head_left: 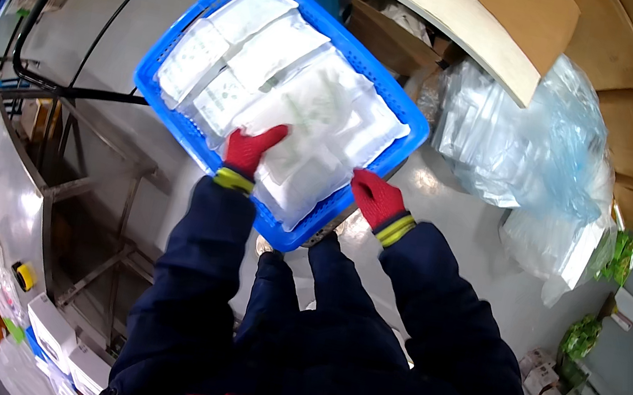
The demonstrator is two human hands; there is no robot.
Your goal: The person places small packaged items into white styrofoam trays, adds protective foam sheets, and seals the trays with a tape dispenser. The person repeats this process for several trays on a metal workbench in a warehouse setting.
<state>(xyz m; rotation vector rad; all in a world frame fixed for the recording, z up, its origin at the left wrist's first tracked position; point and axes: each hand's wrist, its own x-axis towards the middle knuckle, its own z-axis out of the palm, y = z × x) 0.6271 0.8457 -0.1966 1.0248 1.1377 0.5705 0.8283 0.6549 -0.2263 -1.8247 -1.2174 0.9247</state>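
- Head view: white packets (281, 52) lie ahead in the blue basket (386, 91), long axis upper-left to lower-right.
- Nearer left hand (250, 154) overlaps them, thumb spread; right hand (378, 200) curls at the rim; whether either grips, I can't tell.

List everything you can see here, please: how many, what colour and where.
Basket: 1, blue, upper middle
Flat packets: several, white, inside the basket
Plastic bags: uncountable heap, clear to bluish, right of the basket
Tabletop: 1, cream, top
Cardboard sheets: several, brown, upper right
Metal frame: 1, grey, left
White boxes: at least 2, white, lower left
Green packages: a few, green, far right
Floor: 1, grey, beneath
Sleeves: 2, navy, lower middle
Left fingers: 1 set, red-gloved, over the packets
Right fingers: 1 set, red-gloved, at the basket's lower right side
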